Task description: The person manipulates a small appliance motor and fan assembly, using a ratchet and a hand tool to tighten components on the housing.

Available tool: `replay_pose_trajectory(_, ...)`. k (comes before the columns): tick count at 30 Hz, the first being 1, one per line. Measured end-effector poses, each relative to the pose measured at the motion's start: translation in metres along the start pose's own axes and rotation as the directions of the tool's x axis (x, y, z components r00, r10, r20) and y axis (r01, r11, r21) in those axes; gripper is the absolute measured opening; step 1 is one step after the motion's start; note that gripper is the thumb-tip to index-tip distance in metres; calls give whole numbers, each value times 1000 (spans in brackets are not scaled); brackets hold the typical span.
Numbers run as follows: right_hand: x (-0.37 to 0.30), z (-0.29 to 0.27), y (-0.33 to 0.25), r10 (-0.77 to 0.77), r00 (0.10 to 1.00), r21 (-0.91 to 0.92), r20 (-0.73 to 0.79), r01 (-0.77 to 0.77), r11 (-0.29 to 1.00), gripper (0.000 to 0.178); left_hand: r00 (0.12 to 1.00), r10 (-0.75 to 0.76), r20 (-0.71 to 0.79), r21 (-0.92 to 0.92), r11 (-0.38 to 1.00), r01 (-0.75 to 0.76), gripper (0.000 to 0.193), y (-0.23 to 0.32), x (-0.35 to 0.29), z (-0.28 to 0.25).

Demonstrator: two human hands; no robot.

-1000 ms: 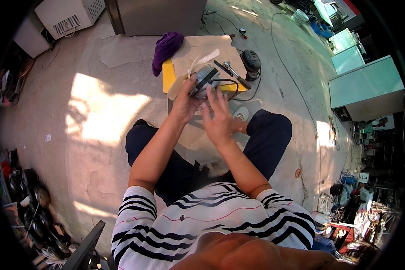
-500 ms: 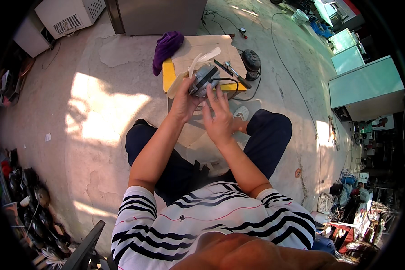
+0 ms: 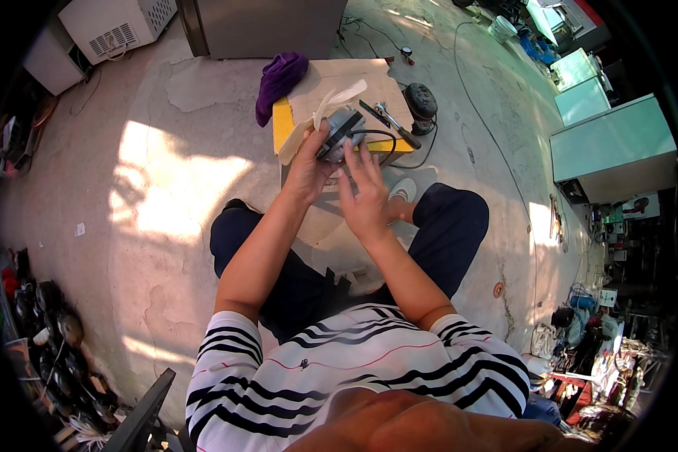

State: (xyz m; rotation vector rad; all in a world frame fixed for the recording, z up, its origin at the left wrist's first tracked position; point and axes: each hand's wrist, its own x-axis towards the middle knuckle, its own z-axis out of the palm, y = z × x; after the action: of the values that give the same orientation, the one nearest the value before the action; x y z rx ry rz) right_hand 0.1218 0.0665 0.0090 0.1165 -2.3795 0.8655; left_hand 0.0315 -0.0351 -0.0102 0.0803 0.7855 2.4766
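A small grey fan motor [image 3: 343, 129] with a black band is gripped in my left hand [image 3: 309, 167], thumb along its left side, above the near edge of the cardboard-topped stand. Pale plastic fan blades [image 3: 345, 95] spread from its far left side. A black cable [image 3: 384, 132] curves out of the motor to the right. My right hand [image 3: 365, 202] is open, its fingers stretched toward the near right side of the motor; whether the fingertips touch it I cannot tell. To the right lies a ratchet wrench [image 3: 404, 134] with a dark handle, beside a thin black tool [image 3: 372, 112].
The cardboard [image 3: 320, 77] rests over a yellow surface [image 3: 282, 126], with a purple cloth [image 3: 282, 81] on its left corner. Right of it stands a black rounded object [image 3: 420, 101] with a cord. A grey cabinet [image 3: 267, 30] is beyond. Floor cables [image 3: 478, 102] run at right.
The fan motor has tilted very slightly in my left hand, its blades shifting a little to the left. Both hands stay almost in place.
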Motion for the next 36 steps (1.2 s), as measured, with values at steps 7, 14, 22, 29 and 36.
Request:
replay_pose_trajectory(7, 2, 1, 0, 1, 1000, -12, -27, -1, 1000, 49, 1000, -16, -16, -20, 1000, 16, 56, 2, -3, 5)
replay_pose_trajectory(14, 3, 0, 5, -13, 999, 13, -48, 14, 1000, 44, 999, -34, -17, -53, 998, 34, 55, 4, -5, 9)
replay_pose_trajectory(22, 6, -4, 2, 58, 993, 89, -104, -49, 995, 33, 998, -46, -48, -79, 996, 42, 46, -1, -1, 2)
replay_pose_trajectory(29, 20, -16, -1, 228, 964, 141, -138, -209, 968, 11, 998, -49, -27, -145, 988, 45, 43, 1, -3, 8)
replay_pose_trajectory(36, 26, -15, 22, 533, 759, 477, 373, -650, 592, 39, 995, 6, -95, 4, 1000, -6, 46, -10, 1, 1)
